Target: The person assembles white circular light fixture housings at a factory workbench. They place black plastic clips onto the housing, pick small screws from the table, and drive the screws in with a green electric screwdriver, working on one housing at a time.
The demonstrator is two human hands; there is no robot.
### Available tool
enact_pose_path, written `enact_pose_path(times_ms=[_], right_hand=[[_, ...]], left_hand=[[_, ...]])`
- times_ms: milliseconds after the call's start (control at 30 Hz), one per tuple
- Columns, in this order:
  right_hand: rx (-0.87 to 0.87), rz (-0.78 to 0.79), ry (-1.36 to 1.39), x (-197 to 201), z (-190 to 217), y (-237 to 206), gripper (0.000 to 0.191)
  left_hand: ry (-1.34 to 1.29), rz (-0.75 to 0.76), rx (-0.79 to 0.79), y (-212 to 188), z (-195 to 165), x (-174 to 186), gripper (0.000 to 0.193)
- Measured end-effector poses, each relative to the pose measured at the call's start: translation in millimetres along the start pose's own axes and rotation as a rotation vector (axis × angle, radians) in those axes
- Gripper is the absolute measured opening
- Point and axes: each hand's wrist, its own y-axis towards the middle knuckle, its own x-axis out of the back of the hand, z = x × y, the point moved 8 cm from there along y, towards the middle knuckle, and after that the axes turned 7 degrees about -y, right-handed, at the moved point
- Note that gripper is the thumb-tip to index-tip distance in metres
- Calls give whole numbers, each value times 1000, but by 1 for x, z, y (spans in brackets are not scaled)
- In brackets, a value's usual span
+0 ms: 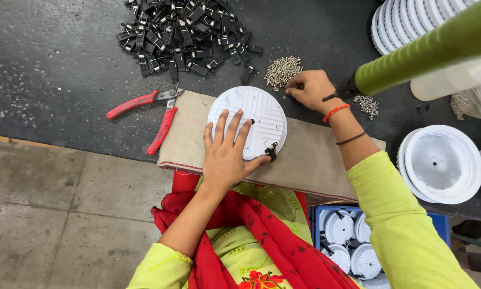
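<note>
A round white ribbed disc (251,119) lies flat on a beige pad (310,160) at the near edge of the dark bench (53,69), with a small black clip (272,151) fixed at its near rim. The left hand (225,155) rests on the near half of the disc, fingers (231,126) spread open and flat, pressing rather than gripping, the thumb pointing toward the clip. Just beyond the disc's far right rim, the right hand (311,89) is curled at the edge of a small heap of silvery screws (282,70), its fingertips pinched together; whether a screw is between them cannot be told. Left of the disc, red-handled pliers (147,112) lie open, partly on the pad's corner. Farther back from the disc sits a large pile of black clips (184,35). To the right of the disc are a green padded tube (428,51), a second small scatter of screws (367,105), stacked white discs (411,18) and a white round housing (441,163). Below the bench, right of the disc, a blue crate (438,225) holds more white housings.
</note>
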Motion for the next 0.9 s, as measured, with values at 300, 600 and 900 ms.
enact_pose_path(times_ms=[300, 600, 900], right_hand=[[153, -243, 28, 23, 38, -32, 9], [398, -233, 188, 23, 144, -130, 21], [427, -276, 48, 23, 158, -136, 21]], left_hand=[[-2, -16, -13, 1, -2, 4, 89], [-2, -23, -13, 1, -2, 2, 89], [-11, -41, -15, 1, -3, 3, 87]])
